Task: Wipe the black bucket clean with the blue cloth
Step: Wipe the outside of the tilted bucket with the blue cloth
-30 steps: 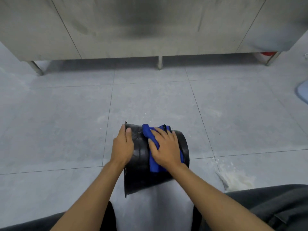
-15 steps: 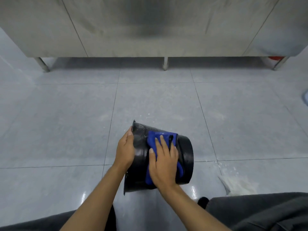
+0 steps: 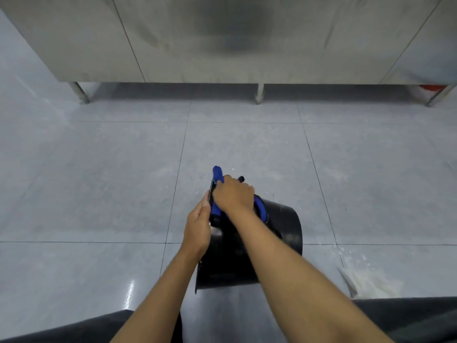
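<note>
The black bucket [image 3: 284, 226] lies on its side on the grey tiled floor, its rim toward the left and its base to the right. My left hand [image 3: 197, 225] grips the rim on the bucket's left side. My right hand [image 3: 233, 195] is closed on the blue cloth [image 3: 217, 177] and presses it against the far upper part of the rim. One end of the cloth sticks up beyond my fingers; another fold shows at my wrist. My right forearm hides much of the bucket's wall.
A stainless steel cabinet [image 3: 222, 38] on short legs [image 3: 259, 94] spans the far side. White powder and a metal scraper [image 3: 366, 280] lie on the floor at the right. My dark-trousered knees [image 3: 408, 318] fill the bottom edge.
My right hand slid the blue cloth from the bucket's side wall up and left to the far rim. The cloth bunched up. My left hand stayed on the rim.
</note>
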